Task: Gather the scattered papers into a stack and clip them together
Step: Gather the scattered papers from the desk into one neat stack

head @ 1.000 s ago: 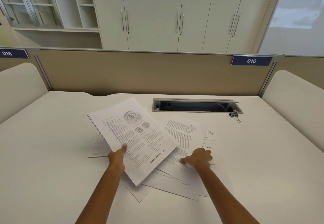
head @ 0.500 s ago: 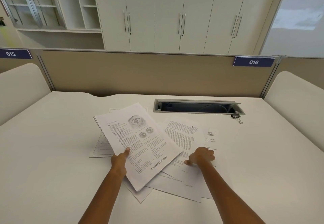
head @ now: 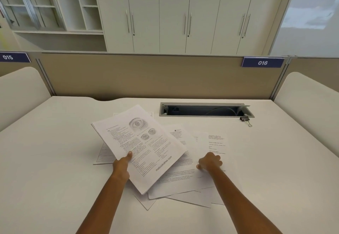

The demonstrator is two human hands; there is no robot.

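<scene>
The grip of the left hand (head: 121, 166) clamps a white printed sheaf with eye drawings (head: 145, 147) above loose white sheets (head: 183, 178) on the white tabletop (head: 55, 160). The right hand (head: 209, 162) curls its grip onto one sheet; whether it holds it is unclear. At 1 o'clock, a grey recessed tray (head: 205, 104) holds cables (head: 220, 108), with a black binder clip (head: 244, 118) just beside it.

A white surface (head: 55, 160) ran back to a beige partition (head: 146, 76) carrying two blue number plates, 015 (head: 13, 57) and 016 (head: 262, 62). An open cable hatch (head: 205, 110) was sunk into the surface near the partition. Behind stood pale cupboards (head: 174, 13) with slim metal handles, glazed shelving (head: 36, 4) at left and a bright frosted pane (head: 311, 13) at right.
</scene>
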